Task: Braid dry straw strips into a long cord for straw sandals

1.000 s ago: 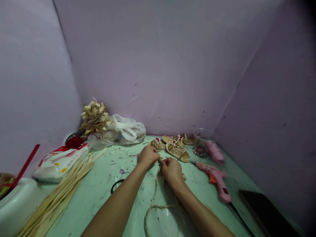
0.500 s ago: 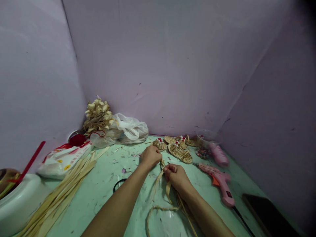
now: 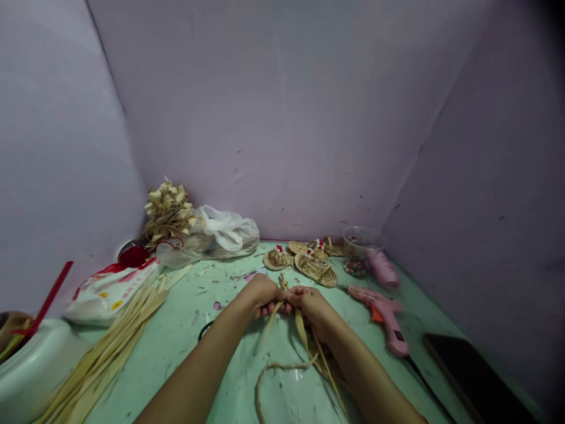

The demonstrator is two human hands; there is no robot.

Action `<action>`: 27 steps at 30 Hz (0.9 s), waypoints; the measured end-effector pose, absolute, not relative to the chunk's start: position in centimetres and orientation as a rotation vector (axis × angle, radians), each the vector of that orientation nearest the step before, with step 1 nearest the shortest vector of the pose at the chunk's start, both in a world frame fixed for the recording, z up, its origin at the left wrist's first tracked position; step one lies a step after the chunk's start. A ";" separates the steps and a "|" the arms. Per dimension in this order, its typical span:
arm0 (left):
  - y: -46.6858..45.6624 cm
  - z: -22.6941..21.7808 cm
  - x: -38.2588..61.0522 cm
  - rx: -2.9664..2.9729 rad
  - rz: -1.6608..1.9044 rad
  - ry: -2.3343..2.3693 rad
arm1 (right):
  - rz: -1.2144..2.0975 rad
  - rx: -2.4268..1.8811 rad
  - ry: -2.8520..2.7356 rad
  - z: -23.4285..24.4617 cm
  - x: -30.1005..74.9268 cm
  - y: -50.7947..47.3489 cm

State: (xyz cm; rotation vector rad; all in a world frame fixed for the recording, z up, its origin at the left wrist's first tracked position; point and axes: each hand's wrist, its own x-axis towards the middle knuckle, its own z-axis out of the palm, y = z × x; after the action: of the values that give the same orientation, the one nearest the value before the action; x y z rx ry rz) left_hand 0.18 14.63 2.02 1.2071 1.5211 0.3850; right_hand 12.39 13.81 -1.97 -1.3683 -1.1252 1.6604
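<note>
My left hand [image 3: 265,295] and my right hand [image 3: 308,301] meet over the middle of the table, fingers closed on pale dried-leaf strips [image 3: 301,330]. A short knotted or braided end [image 3: 283,281] of the strips pokes up just beyond my fingertips. Loose strip ends hang below both hands toward me. A twisted straw cord [image 3: 282,366] curves across the table under my right forearm. Small woven straw slippers [image 3: 315,270] with red and white beads lie just past my hands.
On the right are a pink glue gun [image 3: 386,312], a pink thread spool [image 3: 383,268], a clear cup [image 3: 359,238] and a dark flat object [image 3: 472,377]. To the left lie long leaf strips [image 3: 110,341], a white packet [image 3: 112,292], a plastic bag [image 3: 227,232] and a white container [image 3: 42,359].
My left hand has come down toward me and now meets my right hand at the strips. The knotted end shows beyond them. The whole view has shifted slightly.
</note>
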 end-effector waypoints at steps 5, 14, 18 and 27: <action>15.3 0.4 0.1 1.053 0.400 1.353 | 1.671 -1.356 -1.234 -1.7 12.8 13.9; 15.1 0.3 0.4 1.194 0.475 1.429 | 1.496 -1.426 -1.402 -2.8 13.3 14.7; 15.0 0.1 0.8 1.257 0.542 1.501 | 1.357 -1.487 -1.488 -3.5 13.0 14.8; 15.2 -0.2 0.5 1.161 0.536 1.466 | 1.225 -1.465 -1.536 -3.6 13.1 14.7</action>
State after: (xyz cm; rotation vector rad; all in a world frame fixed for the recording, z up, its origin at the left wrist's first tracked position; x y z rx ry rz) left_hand 0.52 15.20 -0.18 1.1605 1.4656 0.5362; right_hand 13.14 14.68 -3.63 -1.4651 -1.5357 1.2245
